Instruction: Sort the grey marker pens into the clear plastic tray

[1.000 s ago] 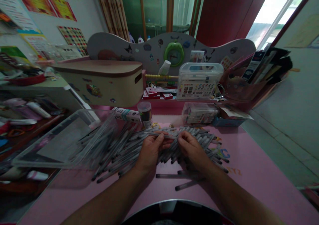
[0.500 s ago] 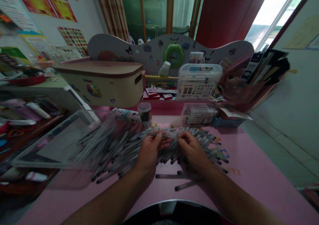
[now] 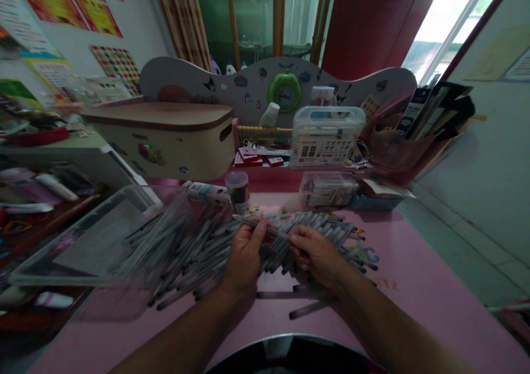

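Note:
My left hand [image 3: 245, 252] is closed round a slim clear pen [image 3: 274, 231], thumb on top, with the pen's far end poking out to the left. My right hand [image 3: 315, 251] pinches the right end of the same pen, its fingers curled. Below and around both hands spreads a heap of grey, clear-barrelled pens [image 3: 211, 257] with dark ends. Two or more loose pens [image 3: 308, 309] lie nearer to me, below my right hand.
A clear plastic bin [image 3: 53, 281] tilts at the left with more pens inside. Behind the heap stand a round clear tub [image 3: 238, 189], a long box [image 3: 207, 193] and a clear case [image 3: 329, 191]. A lidded cream box [image 3: 174, 147] sits behind, left.
My right hand has moved in towards my left, and its fingers have closed on the pen's end. The pen now slants down to the right. The whole view has shifted slightly.

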Available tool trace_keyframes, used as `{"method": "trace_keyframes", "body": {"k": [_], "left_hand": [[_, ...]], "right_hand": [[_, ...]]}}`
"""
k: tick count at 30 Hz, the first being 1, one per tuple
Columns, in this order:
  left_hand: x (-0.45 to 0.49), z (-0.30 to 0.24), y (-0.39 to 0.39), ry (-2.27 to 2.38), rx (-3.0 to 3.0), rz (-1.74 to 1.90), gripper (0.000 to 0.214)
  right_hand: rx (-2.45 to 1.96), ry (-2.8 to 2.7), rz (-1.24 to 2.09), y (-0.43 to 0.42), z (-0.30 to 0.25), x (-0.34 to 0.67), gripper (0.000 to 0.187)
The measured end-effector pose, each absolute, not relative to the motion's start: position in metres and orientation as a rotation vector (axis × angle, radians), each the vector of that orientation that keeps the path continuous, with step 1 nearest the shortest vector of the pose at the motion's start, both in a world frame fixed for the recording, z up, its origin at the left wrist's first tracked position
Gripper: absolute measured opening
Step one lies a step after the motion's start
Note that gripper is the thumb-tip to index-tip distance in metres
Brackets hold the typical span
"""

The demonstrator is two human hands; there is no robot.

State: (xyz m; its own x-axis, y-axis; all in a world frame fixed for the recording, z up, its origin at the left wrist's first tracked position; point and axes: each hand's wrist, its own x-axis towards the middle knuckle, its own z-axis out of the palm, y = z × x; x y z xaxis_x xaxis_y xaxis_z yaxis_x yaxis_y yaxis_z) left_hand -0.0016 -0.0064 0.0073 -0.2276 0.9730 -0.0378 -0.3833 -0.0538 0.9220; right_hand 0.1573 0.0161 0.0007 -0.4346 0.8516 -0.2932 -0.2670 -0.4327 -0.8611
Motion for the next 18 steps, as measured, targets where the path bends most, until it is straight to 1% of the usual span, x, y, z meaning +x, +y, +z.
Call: {"method": "trace_keyframes", "body": {"k": [5,8,14,16,18], "left_hand": [[-0.016,0.021,0.008,0.912,0.548,1.875,0.021],[-0.022,0.025,0.013,0.842,0.417,1.907,0.023],[-0.034,0.031,0.021,0.834,0.319,2.007,0.022],[-0.039,0.036,0.022,0.817,0.296,2.043,0.019],[-0.038,0.039,0.021,0.810,0.289,1.998,0.012]], "right_hand": [[-0.992,-0.868,1.772,0.018,0.007,0.158,0.022],[-1.002,-0.820,1.707,0.017,0.010,0.156,0.021],[-0.980,-0.765,1.677,0.017,0.011,0.155,0.029],[-0.953,-0.727,1.630,0.020,0.012,0.157,0.035],[-0.937,-0.704,1.553,0.022,0.011,0.158,0.040]]}}
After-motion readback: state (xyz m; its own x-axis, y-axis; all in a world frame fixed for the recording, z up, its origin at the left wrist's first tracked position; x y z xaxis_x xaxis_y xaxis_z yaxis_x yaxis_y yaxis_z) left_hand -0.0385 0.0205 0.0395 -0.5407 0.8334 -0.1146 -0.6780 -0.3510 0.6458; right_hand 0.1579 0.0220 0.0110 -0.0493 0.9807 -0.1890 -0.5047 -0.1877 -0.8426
